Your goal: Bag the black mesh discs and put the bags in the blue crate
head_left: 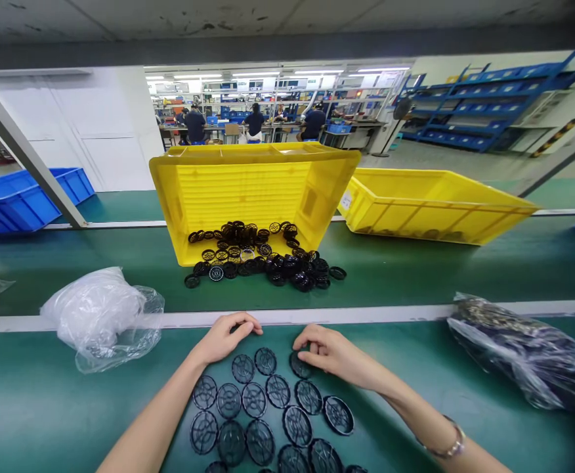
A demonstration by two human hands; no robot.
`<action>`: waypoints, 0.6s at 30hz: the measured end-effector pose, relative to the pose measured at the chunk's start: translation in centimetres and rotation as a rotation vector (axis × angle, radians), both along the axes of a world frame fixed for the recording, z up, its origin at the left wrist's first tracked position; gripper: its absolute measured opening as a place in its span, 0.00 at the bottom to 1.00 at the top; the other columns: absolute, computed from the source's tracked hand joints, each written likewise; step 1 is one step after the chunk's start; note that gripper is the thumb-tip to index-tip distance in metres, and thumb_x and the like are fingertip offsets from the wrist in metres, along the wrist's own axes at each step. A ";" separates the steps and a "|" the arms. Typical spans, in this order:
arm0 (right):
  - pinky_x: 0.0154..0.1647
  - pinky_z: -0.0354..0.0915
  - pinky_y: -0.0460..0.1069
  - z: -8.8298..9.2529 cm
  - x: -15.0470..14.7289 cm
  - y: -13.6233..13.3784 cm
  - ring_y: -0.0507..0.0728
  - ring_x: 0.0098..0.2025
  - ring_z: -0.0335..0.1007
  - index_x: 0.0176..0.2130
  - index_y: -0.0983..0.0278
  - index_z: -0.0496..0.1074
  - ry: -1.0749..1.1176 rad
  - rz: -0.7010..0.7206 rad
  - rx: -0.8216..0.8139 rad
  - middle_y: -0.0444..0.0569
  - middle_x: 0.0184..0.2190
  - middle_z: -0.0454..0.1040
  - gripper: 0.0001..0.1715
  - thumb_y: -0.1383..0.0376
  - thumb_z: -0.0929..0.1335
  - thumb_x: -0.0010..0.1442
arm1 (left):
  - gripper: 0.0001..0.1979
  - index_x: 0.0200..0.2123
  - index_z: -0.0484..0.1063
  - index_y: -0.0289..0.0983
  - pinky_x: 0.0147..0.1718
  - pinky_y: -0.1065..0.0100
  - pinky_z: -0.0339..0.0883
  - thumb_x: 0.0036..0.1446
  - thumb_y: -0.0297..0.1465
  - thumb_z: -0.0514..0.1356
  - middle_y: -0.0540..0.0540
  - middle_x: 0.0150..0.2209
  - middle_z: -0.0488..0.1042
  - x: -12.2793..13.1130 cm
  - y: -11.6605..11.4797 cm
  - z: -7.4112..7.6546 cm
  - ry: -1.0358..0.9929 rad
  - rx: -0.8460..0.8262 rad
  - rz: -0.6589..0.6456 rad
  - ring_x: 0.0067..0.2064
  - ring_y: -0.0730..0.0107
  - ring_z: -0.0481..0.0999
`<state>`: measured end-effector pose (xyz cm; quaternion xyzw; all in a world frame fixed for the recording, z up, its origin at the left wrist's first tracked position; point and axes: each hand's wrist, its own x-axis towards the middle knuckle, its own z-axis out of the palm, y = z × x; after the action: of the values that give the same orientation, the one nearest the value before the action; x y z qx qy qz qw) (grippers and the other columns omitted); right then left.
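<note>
Two curled hands, left hand (227,338) resting — right hand (335,355) on black disc (299,365)

Landmark: black mesh discs (262,401) | left: green workbench (36,414) passable | far left: crumpled clear plastic bag (103,322) blocks | right: passable up to dark-filled plastic bag (518,351) | far side: white bench rail (287,317) crosses
</note>
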<state>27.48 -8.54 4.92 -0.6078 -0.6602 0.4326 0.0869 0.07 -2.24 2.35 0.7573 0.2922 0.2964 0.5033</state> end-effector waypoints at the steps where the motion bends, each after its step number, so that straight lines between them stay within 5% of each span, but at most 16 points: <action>1: 0.33 0.57 0.30 0.1 -0.3 -0.5 0.32 0.31 0.59 0.45 0.64 0.74 -0.001 0.034 0.002 0.46 0.42 0.71 0.34 0.41 0.63 0.55 | 0.19 0.43 0.76 0.36 0.51 0.69 0.64 0.70 0.41 0.51 0.45 0.43 0.79 0.0 0.0 0.1 0.002 -0.005 0.000 0.47 0.68 0.76; 6: 0.31 0.58 0.33 1.0 -0.1 -0.4 0.35 0.28 0.60 0.45 0.65 0.73 0.003 0.168 -0.126 0.45 0.34 0.72 0.39 0.37 0.57 0.58 | 0.19 0.43 0.76 0.36 0.51 0.67 0.64 0.69 0.42 0.51 0.44 0.44 0.79 -0.1 0.0 0.3 0.018 -0.019 0.003 0.48 0.66 0.76; 12: 0.40 0.59 0.35 0.0 2.5 6.2 0.37 0.36 0.62 0.48 0.64 0.71 -0.270 -0.330 0.528 0.47 0.43 0.72 0.34 0.41 0.59 0.59 | 0.20 0.43 0.76 0.35 0.51 0.66 0.65 0.69 0.43 0.51 0.43 0.44 0.79 0.0 0.0 0.4 0.020 -0.042 0.007 0.48 0.65 0.76; 18: 0.38 0.57 0.38 -1.5 2.6 11.1 0.43 0.43 0.63 0.51 0.64 0.69 -0.569 -0.316 0.826 0.52 0.46 0.69 0.43 0.36 0.54 0.58 | 0.19 0.43 0.76 0.36 0.51 0.67 0.64 0.69 0.43 0.51 0.44 0.44 0.79 -0.1 0.0 0.4 0.024 -0.051 0.005 0.48 0.66 0.76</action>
<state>30.08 2.55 3.38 -0.7085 -0.6735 -0.0646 0.2008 -0.02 -2.28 2.74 0.7470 0.3076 0.2812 0.5179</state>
